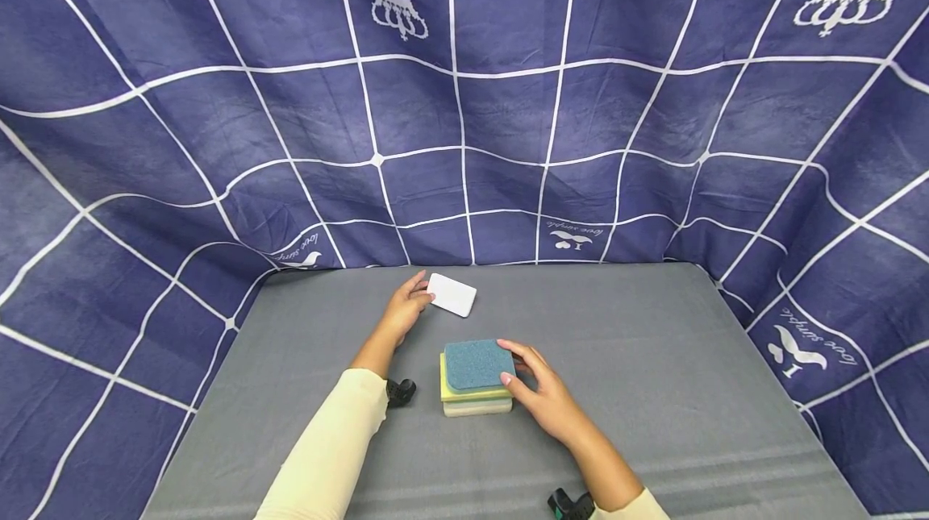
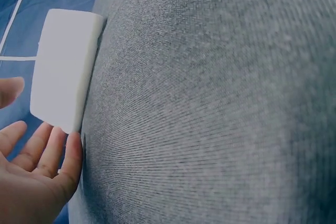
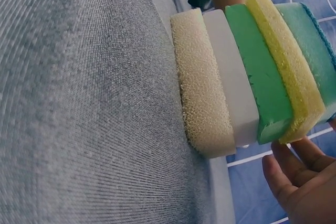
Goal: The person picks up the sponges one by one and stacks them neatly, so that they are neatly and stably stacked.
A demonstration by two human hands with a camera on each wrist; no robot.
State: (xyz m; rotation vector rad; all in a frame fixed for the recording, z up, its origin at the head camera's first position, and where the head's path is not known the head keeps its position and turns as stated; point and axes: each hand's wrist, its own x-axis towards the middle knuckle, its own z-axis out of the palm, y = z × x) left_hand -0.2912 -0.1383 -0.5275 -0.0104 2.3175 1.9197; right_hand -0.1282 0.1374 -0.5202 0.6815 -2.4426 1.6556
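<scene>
A white sponge block (image 1: 452, 295) lies on the table toward the back. My left hand (image 1: 407, 306) is at its left end, fingers spread loosely; the left wrist view shows the fingertips (image 2: 74, 139) right at the block's (image 2: 65, 69) near end, thumb apart from it. Closer to me stands a stack of sponges: a cream porous one (image 3: 203, 85) at the bottom, then a white (image 3: 233, 77), a green (image 3: 261, 74) and a yellow one (image 3: 286, 66), topped by a blue-green sponge (image 1: 479, 364). My right hand (image 1: 546, 395) rests at the stack's right side, fingers loosely extended, index finger and thumb at the top sponge's edge.
Grey cloth covers the table (image 1: 653, 359). Blue curtains (image 1: 508, 117) with white grid lines hang behind it and along both sides. A black wrist camera (image 1: 400, 393) sits on the left wrist, beside the stack; another (image 1: 571, 505) is on the right wrist.
</scene>
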